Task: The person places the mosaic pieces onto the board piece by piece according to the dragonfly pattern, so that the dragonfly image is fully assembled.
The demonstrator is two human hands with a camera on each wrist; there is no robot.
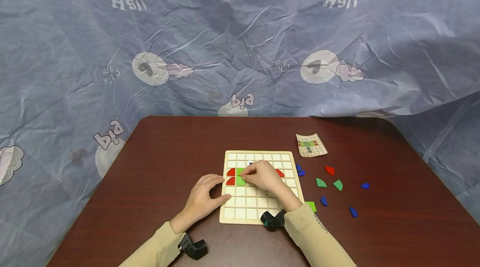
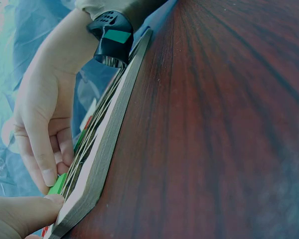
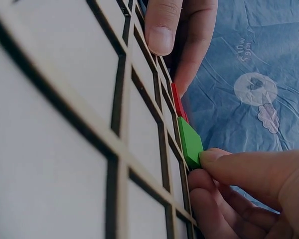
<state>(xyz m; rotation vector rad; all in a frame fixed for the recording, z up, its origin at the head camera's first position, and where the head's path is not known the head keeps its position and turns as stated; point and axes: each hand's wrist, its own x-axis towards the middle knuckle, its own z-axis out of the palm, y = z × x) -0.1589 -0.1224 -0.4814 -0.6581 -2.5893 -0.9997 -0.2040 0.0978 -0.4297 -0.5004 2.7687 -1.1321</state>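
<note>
Step, apparently: seating green tile (image 3: pixel 190 142) on grid board (image 1: pixel 235 213), beside red pieces (image 1: pixel 230 181). Right hand (image 1: pixel 264 176) pinches tile; left hand (image 1: pixel 201 195), relaxed, touches board edge. Next should need squaring (fit unclear), then release.

Across the lower middle, your board (image 1: pixel 240 213) is cream, lined in a square grid, with bright green tiles (image 1: pixel 239 182) and red tiles (image 1: pixel 230 181) on it. To the lower right you have blue pieces (image 1: pixel 324 201) and darker green pieces (image 1: pixel 321 183). Your card (image 1: pixel 314 152) shows a green and red figure on a grid. Your sleeves (image 1: pixel 316 235) are beige, your cameras (image 1: pixel 196 250) black, the table (image 1: pixel 180 142) reddish brown, the cloth (image 1: pixel 225 29) behind greyish blue with white discs and pink clouds.
</note>
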